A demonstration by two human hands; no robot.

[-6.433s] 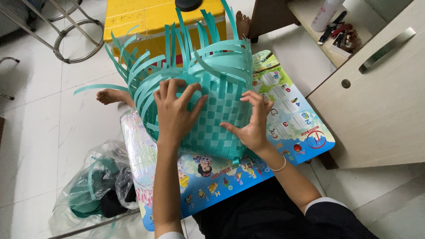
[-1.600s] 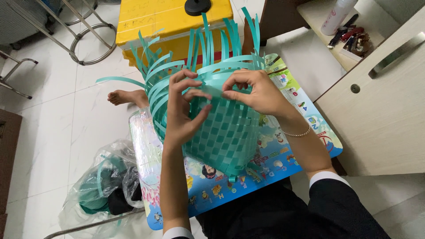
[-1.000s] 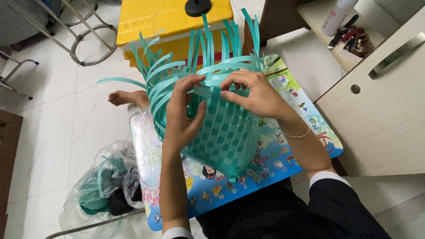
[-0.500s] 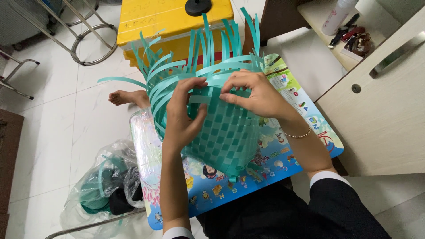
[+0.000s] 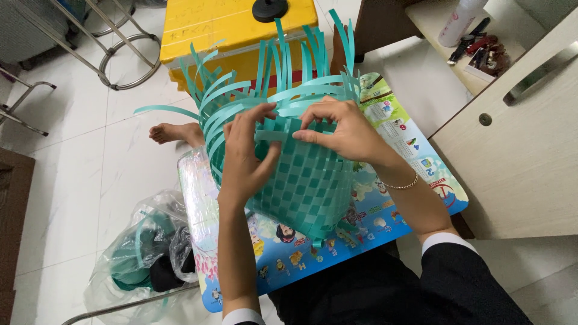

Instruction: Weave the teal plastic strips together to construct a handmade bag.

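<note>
Since the earlier frames, both hands have been shifted from the lower sides of the woven basket (image 5: 301,180) up to its top woven edge, and the basket has been tipped nearer the camera. At that edge, the left hand (image 5: 247,157) is spread against the checkered wall, its fingers curled and the thumb hooked over a horizontal teal strip (image 5: 274,136), which is pinched loosely. The right hand (image 5: 340,129) is closed in a pinch on the same band from the other side, fingertips bent inward; a thin bracelet (image 5: 400,184) is worn on its wrist. Loose teal strips (image 5: 283,57) are fanned upward and outward from the unfinished rim. The basket is rested on a small desk (image 5: 421,162) covered with a colourful cartoon print, across the person's lap. A bare foot (image 5: 174,132) is seen on the white tiled floor (image 5: 90,150) to the left, with a yellow box (image 5: 235,27) beyond the basket. A clear plastic bag (image 5: 144,253) holding teal material lies lower left, and a pale cabinet (image 5: 518,156) stands at the right.
</note>
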